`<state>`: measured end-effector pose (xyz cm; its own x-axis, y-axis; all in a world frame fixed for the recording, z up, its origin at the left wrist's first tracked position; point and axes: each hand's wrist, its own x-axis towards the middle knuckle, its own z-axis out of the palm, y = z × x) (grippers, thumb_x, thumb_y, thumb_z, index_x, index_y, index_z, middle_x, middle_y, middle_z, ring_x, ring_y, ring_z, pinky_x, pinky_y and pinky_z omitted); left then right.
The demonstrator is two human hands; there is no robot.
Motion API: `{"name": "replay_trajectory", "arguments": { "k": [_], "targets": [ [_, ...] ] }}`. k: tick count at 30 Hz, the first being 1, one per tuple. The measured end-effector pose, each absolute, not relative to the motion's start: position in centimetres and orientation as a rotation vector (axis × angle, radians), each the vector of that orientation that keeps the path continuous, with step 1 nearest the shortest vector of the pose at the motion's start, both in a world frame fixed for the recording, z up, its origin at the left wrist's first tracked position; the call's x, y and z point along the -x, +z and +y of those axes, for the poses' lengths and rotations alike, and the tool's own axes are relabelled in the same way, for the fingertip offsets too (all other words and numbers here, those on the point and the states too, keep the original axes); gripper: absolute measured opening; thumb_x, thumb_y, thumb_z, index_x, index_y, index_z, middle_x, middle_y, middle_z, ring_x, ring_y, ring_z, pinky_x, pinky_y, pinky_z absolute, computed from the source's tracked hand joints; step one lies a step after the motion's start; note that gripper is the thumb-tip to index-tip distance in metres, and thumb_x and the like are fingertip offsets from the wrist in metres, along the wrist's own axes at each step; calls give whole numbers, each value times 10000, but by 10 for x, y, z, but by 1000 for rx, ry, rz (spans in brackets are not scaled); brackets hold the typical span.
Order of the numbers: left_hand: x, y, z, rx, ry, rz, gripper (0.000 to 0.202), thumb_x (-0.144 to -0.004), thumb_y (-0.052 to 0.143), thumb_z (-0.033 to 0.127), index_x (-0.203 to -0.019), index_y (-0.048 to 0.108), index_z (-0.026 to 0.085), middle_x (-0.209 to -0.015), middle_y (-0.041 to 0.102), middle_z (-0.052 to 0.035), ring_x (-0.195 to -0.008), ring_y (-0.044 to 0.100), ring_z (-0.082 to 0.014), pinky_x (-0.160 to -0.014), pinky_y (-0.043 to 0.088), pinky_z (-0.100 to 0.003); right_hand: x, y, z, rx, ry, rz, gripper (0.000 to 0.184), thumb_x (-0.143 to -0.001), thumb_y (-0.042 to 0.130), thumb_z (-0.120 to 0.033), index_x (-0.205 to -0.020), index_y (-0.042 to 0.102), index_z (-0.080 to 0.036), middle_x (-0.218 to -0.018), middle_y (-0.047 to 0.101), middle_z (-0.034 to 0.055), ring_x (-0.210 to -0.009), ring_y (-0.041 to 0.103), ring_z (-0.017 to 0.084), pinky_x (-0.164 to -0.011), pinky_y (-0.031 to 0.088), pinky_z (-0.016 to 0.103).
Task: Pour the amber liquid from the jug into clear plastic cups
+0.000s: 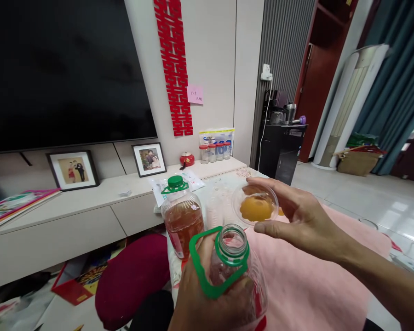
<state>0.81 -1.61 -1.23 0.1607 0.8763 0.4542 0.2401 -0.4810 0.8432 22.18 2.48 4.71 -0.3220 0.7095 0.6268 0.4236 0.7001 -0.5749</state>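
Observation:
My left hand is wrapped round a clear plastic jug with a green carry handle. This jug's mouth is uncapped and faces up. In my right hand is a clear plastic cup, gripped at its rim between thumb and fingers and tilted toward me. Orange-yellow liquid shows in it. Just left of my hands stands a second jug, green-capped and holding amber-brown liquid. Clear plastic cups stand between that jug and my right hand.
A pink cloth covers the table. Beyond it, a low cabinet carries framed photos, a red pot and small red-lidded jars. A maroon round stool stands at lower left.

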Motion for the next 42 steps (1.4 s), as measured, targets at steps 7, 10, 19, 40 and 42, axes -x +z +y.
{"name": "replay_trajectory", "arguments": {
  "k": [7,10,19,40,42],
  "targets": [
    [-6,-21,-11,-1871,1389,1025,191,-722,605,179,-908,584,221,-936,710,-8,-823,707,-192,-704,560,-308,-211,68,22,789,63,-2151,588,-876,802,-266,-1417,573,-249,-1316,735,70,-1172,705,207,-992,584,362],
    [-5,-26,-11,-1854,1328,1077,219,-723,610,216,-941,599,211,-911,708,-27,-817,704,-218,-723,573,-360,-208,71,22,725,-21,-2201,522,-909,771,-272,-1392,585,-207,-1320,730,100,-1203,693,206,-995,577,344],
    [-7,-23,-14,-1875,1413,1106,192,-707,622,222,-898,598,212,-892,687,-16,-766,668,-180,-690,583,-328,-209,78,23,633,-95,-2278,569,-886,640,-92,-1438,533,-176,-1382,690,114,-1303,638,185,-1110,518,344],
    [-6,-21,-13,-1798,1318,1065,202,-716,605,261,-909,580,208,-923,695,-55,-824,676,-237,-764,586,-419,-208,86,24,478,-134,-2380,610,-838,614,8,-1434,525,-85,-1367,648,184,-1323,581,225,-1117,498,374],
    [-6,-21,-12,-1781,1292,1041,211,-734,608,266,-934,583,203,-914,691,-53,-807,668,-231,-771,587,-422,-208,87,24,469,-124,-2400,616,-839,608,20,-1440,522,-85,-1371,642,178,-1339,564,223,-1128,490,374]
  ]
}}
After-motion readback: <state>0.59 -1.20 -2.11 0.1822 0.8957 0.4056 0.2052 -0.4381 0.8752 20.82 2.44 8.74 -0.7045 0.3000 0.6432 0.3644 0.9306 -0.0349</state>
